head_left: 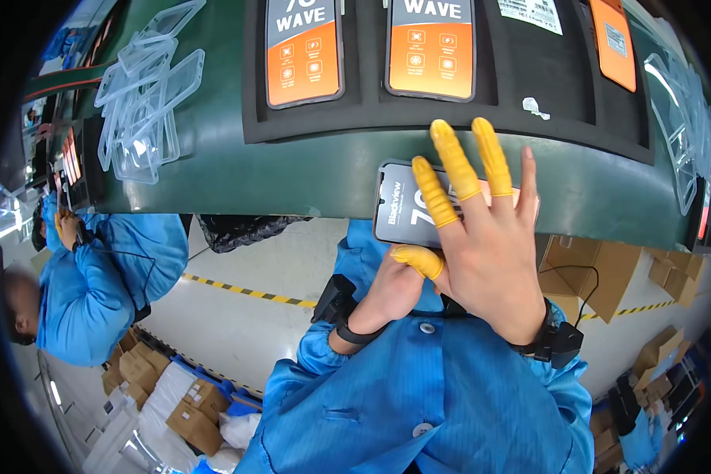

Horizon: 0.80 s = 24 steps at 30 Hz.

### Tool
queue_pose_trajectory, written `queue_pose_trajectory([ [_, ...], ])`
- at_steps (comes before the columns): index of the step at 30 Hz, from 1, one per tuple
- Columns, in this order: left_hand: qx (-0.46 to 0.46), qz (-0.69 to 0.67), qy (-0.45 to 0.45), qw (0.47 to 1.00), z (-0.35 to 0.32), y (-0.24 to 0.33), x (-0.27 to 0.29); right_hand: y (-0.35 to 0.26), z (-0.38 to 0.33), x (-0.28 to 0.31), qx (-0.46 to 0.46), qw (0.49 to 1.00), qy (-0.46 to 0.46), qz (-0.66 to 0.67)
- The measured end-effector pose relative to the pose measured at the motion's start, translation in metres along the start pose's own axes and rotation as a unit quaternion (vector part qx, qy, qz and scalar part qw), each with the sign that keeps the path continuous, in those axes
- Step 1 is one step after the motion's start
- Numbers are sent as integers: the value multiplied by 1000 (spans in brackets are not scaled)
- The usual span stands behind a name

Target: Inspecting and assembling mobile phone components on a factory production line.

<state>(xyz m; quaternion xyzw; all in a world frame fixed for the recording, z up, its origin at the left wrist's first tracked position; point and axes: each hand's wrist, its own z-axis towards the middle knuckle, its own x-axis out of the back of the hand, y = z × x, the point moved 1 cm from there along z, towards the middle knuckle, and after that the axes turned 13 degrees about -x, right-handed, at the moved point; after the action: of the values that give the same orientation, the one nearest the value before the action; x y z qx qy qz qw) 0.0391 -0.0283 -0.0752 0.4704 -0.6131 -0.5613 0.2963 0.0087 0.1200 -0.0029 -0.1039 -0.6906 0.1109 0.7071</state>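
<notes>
Phone held over the belt's near edge

The left hand (pixel 391 288) grips the phone (pixel 407 213) from below; the right hand (pixel 486 253), fingers spread wide in yellow cots (pixel 454 162), lies on its screen. Beyond, two phones sit in a black tray (pixel 371 114); clear cases (pixel 146 95) are piled far left.

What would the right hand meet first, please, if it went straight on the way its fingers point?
Probably the black foam tray on the green belt, just past the right hand; depth is unclear from this view.
</notes>
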Motion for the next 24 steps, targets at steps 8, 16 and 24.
queue_pose_trajectory([
  [8, -21, 0, -7, 1000, -7, 5, 4, -32, -6, 0, 109, 981, 47, 153],
  [16, -1, -120, 11, 993, 2, 6, -4, -11, -32, 4, 31, 971, 154, 183],
  [24, 1, -49, -54, 997, 4, 11, 1, -8, -21, -7, 47, 980, 43, 191],
])
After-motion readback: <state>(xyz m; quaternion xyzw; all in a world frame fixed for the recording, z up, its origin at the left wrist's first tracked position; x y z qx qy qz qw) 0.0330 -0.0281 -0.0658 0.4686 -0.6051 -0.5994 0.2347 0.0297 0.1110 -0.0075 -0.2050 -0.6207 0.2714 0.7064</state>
